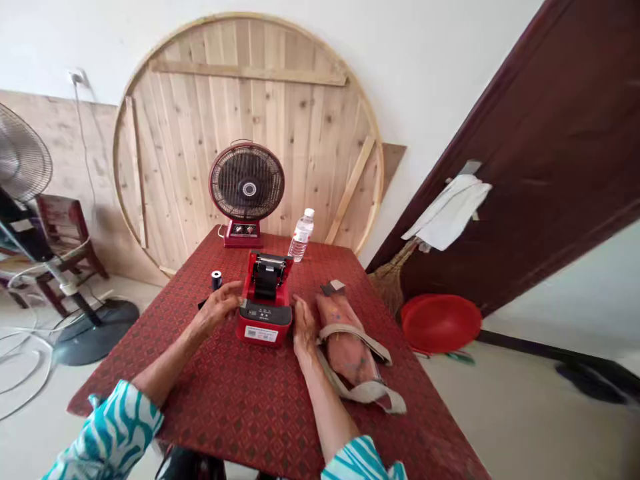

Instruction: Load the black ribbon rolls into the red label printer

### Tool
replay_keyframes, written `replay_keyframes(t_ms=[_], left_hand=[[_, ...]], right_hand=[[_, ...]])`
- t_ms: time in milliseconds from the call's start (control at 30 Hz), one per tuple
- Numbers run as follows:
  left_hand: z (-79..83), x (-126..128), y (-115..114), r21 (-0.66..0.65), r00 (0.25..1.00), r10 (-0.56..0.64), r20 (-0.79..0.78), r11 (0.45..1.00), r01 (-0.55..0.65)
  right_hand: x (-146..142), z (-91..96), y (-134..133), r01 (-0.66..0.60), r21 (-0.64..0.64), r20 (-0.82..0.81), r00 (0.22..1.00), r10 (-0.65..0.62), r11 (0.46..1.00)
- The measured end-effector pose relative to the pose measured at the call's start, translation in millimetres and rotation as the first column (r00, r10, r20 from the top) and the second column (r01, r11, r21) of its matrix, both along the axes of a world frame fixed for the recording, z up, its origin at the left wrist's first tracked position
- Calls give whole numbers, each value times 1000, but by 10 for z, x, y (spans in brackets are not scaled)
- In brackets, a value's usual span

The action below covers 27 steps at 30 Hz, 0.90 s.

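A red and black label printer [263, 312] stands on the table, its lid raised and tilted back to show the black inside. My left hand [220, 308] is at the printer's left side, with bent fingers touching its edge. Along the right side lies my right hand [303, 327], fingers lengthwise against the casing, so the printer sits between both hands. Left of it, a small black roll with a white end [217, 280] stands upright. A dark piece near the left fingers is mostly hidden. To the right lies a worn reddish bag [345, 337] with pale straps.
The table has a red patterned cover [210, 407]. A red fan [249, 193] and a clear water bottle [302, 237] stand at its back. A round wooden tabletop [300, 107] leans on the wall. A standing fan [23, 160] is left; a red basin [443, 323] sits right.
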<state>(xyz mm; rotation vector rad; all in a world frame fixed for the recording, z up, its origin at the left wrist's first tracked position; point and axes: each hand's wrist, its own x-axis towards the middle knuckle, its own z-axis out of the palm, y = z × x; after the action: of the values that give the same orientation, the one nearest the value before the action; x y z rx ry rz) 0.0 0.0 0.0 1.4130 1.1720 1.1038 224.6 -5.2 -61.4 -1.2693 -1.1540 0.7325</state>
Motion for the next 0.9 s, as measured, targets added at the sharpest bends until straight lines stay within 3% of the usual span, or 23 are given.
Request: replay_keyframes(t_ms=[100, 167, 200, 267, 333, 400, 533, 667, 900], left_hand=[[217, 4, 120, 212, 984, 1, -178, 976, 38], [369, 81, 237, 333, 891, -35, -453, 920, 206], [443, 147, 303, 346, 796, -52, -603, 882, 320], [569, 324, 431, 220, 513, -76, -855, 843, 492], [648, 522, 521, 72, 246, -73, -967, 844, 532], [674, 691, 561, 5, 112, -62, -992, 856, 517], [643, 832, 555, -3, 53, -35, -998, 862, 507], [666, 760, 539, -3, 34, -23, -999, 861, 509], [765, 588, 485, 53, 212, -52, -976, 886, 461]], right_hand=[[12, -17, 25, 9, 0, 6, 1000, -9, 1000], [19, -36, 48, 13, 8, 9, 1000, -13, 1000], [22, -49, 62, 16, 14, 10, 1000, -16, 1000], [25, -72, 88, 27, 24, 9, 1000, -27, 999], [21, -86, 105, 34, 35, 7, 999, -35, 999], [11, -85, 111, 37, 50, 7, 999, -37, 998], [-7, -57, 105, 35, 83, 15, 999, -36, 996], [-1, -46, 106, 30, 89, 30, 999, -33, 996], [1, -62, 117, 22, 74, 25, 999, -24, 997]])
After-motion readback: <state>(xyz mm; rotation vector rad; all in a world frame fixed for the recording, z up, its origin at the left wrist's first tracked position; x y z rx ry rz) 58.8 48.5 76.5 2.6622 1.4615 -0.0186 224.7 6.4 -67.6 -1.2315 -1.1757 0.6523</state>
